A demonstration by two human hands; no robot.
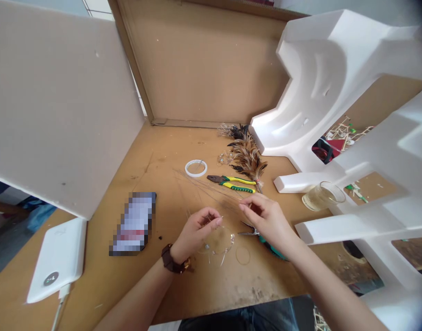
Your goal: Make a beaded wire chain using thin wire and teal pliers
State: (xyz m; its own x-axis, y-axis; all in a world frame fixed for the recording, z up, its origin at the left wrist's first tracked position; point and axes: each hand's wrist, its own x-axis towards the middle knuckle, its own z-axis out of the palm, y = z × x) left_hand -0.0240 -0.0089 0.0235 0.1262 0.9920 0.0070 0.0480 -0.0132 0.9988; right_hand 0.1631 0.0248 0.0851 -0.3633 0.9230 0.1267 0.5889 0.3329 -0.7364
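Nearer to you than the steel pliers with yellow-and-green handles, you bring both bare hands together over fine wirework on a brown tabletop. A delicate circlet of thin wire and small clear beads shows below them, on the pliers' near side; whether it hangs or rests on the surface, you cannot tell here.

Strands this slight likely reward a pinch close to the tip, a steady left hand as anchor and small, slow movements from the right, so that nothing kinks or tangles.

Your left hand, nearer you and a little left of the pliers, presses thumb and forefinger together on a short pale strand, its tip poking past them. Your right hand, just on the near side of the handle ends, has thumb and forefinger curled close, the gap almost nothing; whether they meet or grip a strand, you cannot tell. Partly beneath it, also on the near side, lies a teal-handled pair of fine-nosed pliers.
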